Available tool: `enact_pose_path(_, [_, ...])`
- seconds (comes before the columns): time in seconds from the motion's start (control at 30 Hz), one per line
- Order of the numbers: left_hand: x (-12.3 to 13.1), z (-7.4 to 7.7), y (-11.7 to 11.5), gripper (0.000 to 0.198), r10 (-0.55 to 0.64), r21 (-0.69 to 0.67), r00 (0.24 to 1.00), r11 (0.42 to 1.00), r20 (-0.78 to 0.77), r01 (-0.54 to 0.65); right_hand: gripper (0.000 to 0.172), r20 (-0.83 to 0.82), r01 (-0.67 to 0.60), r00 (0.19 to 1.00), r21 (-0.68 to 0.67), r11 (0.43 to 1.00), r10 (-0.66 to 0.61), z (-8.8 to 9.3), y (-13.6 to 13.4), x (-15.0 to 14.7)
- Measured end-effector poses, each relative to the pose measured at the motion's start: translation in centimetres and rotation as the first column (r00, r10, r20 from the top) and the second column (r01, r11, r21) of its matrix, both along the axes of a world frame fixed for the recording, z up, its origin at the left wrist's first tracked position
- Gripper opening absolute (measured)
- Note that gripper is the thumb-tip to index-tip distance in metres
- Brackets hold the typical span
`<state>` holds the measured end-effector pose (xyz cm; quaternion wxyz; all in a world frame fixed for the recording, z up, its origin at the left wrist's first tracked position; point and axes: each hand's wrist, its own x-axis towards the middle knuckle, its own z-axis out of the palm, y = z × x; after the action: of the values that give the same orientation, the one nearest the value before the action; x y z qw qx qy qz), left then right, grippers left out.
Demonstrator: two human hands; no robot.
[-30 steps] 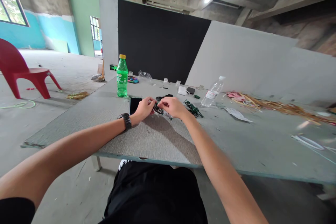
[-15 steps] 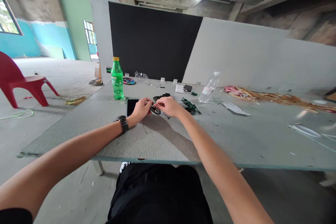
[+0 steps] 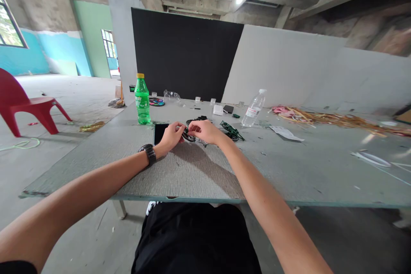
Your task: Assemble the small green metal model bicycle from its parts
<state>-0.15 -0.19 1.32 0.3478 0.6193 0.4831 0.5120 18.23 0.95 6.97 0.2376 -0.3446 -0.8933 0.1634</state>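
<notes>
Between my hands is a small black spoked wheel (image 3: 189, 138), like one from a model bicycle. My left hand (image 3: 172, 135), with a dark watch on its wrist, pinches the wheel's left side. My right hand (image 3: 205, 131) has its fingers pinched together at the wheel's upper right; its fingertips partly hide what they grip. Just behind them lie more small black parts (image 3: 201, 118). To the right of my right hand rests a dark green model bicycle (image 3: 231, 131). A flat black panel (image 3: 159, 133) lies by my left hand.
On the grey table (image 3: 205, 175) stand a green soda bottle (image 3: 142, 102) at left and a tilted clear water bottle (image 3: 254, 109) at right. A paper sheet (image 3: 286, 133) and a pile of wooden strips (image 3: 324, 119) lie farther right. A red chair (image 3: 30, 105) stands left.
The view has shifted slightly, so the scene sits a little lower. Both hands stay at the wheel, with small finger movements; the right fingertips have dipped a little.
</notes>
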Motion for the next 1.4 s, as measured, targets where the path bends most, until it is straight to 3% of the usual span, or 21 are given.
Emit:
enact_pose_path(0.23, [-0.08,0.08,0.01,0.018,0.019,0.003,1.0,1.0,0.011,-0.019,0.025,0.054,0.008,0.998,0.12,0.993,-0.014,-0.87,-0.01,-0.74])
enact_pose_path(0.43, [-0.01,0.13,-0.05,0.018,0.019,-0.021,1.0,1.0,0.016,-0.019,0.01,-0.023,-0.031,0.999,0.0,1.0,0.031,-0.29,-0.15,-0.35])
enact_pose_path(0.63, [-0.16,0.15,0.0,0.018,0.024,-0.005,0.999,1.0,0.024,-0.024,0.014,0.025,0.021,0.999,0.132,0.991,-0.024,-1.01,0.09,-0.76])
enact_pose_path(0.8, [-0.02,0.08,0.1,0.018,0.012,0.003,1.0,1.0,0.012,-0.012,0.03,0.064,0.035,0.997,0.194,0.98,-0.048,-0.91,0.08,-0.83])
enact_pose_path(1.0, [0.0,0.2,-0.09,0.017,0.018,-0.005,1.0,1.0,0.018,-0.018,0.018,0.029,-0.001,1.0,0.1,0.995,-0.002,-0.56,0.1,-0.38])
enact_pose_path(1.27, [0.03,0.25,-0.14,0.016,0.015,0.01,1.0,1.0,0.006,-0.015,0.028,0.088,0.038,0.994,0.271,0.962,-0.064,-0.78,0.03,-0.75])
enact_pose_path(1.4, [0.06,0.23,-0.04,0.016,0.013,0.003,1.0,1.0,0.016,-0.013,0.025,0.074,0.039,0.996,0.223,0.974,-0.057,-0.67,-0.06,-0.68])
